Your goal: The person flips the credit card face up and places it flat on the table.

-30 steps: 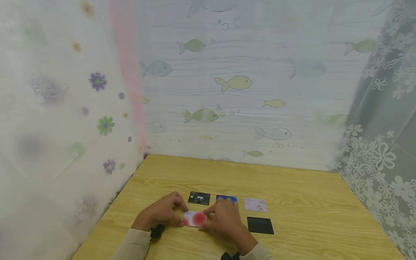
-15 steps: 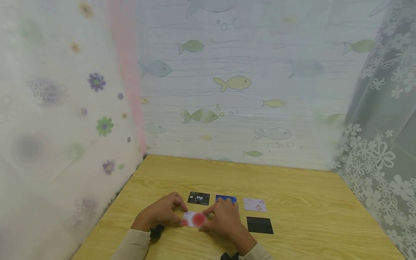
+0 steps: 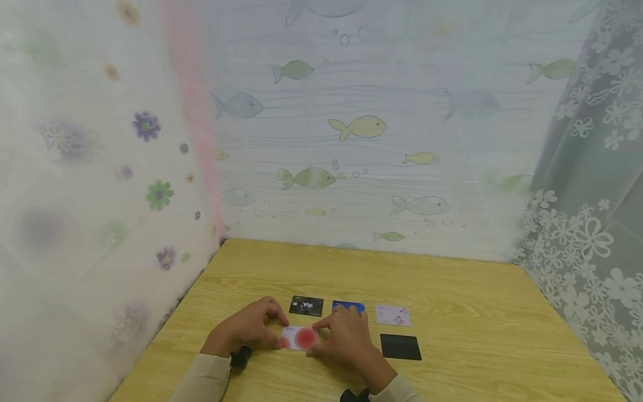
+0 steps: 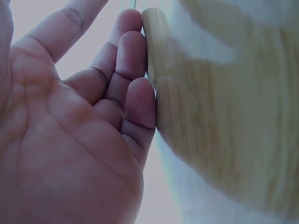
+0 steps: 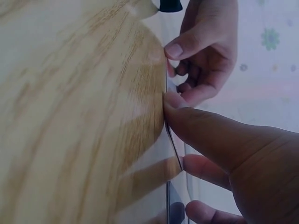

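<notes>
A white card with red circles lies near the front of the table, between both hands. My left hand holds its left edge with thumb and forefinger at the corners. At the right edge, thumb and forefinger of my right hand grip the card. In the right wrist view, the right thumb is at one corner and the card's edge looks slightly slanted off the table. The left wrist view shows the left palm, with curled fingertips against the tabletop; the card's face is hidden there.
On the wooden table lie a black Vip card, a blue card partly behind the right fingers, a pale pink card and a plain black card. Patterned curtains stand behind and at the sides.
The whole head view shifts very slightly. Both hands and the white and red card keep practically the same places on the table.
</notes>
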Motion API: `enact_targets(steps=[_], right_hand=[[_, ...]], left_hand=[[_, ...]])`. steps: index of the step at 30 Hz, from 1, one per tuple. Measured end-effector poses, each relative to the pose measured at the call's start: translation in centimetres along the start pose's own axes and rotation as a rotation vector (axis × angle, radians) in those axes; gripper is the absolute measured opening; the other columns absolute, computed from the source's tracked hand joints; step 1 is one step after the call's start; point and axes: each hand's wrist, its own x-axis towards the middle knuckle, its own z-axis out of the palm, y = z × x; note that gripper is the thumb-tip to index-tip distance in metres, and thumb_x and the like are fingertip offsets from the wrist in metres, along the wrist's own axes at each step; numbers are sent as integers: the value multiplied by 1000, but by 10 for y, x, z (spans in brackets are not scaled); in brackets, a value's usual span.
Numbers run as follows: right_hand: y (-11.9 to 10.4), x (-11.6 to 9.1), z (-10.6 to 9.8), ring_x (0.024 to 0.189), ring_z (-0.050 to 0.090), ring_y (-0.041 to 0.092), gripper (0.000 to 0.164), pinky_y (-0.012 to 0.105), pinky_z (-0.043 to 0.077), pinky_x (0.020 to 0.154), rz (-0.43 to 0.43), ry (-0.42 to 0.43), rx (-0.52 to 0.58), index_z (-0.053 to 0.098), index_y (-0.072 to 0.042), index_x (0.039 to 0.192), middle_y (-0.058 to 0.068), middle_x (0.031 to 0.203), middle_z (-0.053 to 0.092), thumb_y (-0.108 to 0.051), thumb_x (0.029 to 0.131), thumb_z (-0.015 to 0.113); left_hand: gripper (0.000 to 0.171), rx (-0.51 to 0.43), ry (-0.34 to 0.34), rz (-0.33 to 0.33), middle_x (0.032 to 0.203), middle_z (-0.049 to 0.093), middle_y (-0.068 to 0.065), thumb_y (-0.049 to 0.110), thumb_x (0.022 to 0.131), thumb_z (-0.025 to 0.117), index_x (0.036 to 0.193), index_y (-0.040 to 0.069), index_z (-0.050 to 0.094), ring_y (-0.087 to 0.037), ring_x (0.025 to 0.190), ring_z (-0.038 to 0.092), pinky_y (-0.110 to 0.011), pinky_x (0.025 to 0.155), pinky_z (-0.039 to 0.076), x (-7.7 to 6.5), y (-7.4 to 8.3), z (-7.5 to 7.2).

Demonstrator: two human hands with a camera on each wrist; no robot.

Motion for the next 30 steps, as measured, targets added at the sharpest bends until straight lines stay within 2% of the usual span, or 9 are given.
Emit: enact_targets(steps=[7, 12, 16, 20, 30], right_hand=[[2, 1, 0, 95, 51, 21, 56, 49, 37, 82, -14, 8, -2, 78, -50, 108, -9, 106, 66, -79, 61, 84], [3, 0, -5, 98, 51, 22, 61, 52, 39, 84, -43, 3, -33, 77, -47, 114, -7, 107, 64, -79, 62, 83], [10, 1, -12, 97, 53, 23, 68, 53, 42, 83, -63, -1, -83, 75, -45, 122, -3, 113, 64, -80, 64, 80], [16, 1, -21, 96, 53, 23, 66, 49, 40, 80, -69, 1, -100, 74, -45, 124, -2, 115, 64, -78, 67, 80], [42, -16, -42, 92, 48, 18, 59, 43, 33, 74, -80, 28, 4, 76, -39, 122, -5, 110, 62, -68, 71, 84]], left_hand=[[39, 41, -18, 53, 115, 62, 2, 23, 70, 98, 103, 21, 76, -20, 113, 55, -50, 106, 41, 6, -2, -4], [44, 109, -20, 74, 110, 64, 2, 35, 71, 97, 107, 21, 77, -18, 104, 56, -41, 96, 46, 8, 3, -3], [42, 146, -15, 87, 109, 64, 5, 35, 73, 94, 109, 23, 76, -17, 105, 58, -42, 96, 49, 12, 10, -1], [37, 162, -10, 84, 112, 64, 7, 33, 78, 91, 111, 25, 75, -19, 108, 57, -47, 96, 49, 17, 22, 2], [39, 109, -20, 142, 116, 67, 7, 32, 83, 88, 116, 16, 75, -20, 113, 65, -44, 100, 53, 33, 47, 24]])
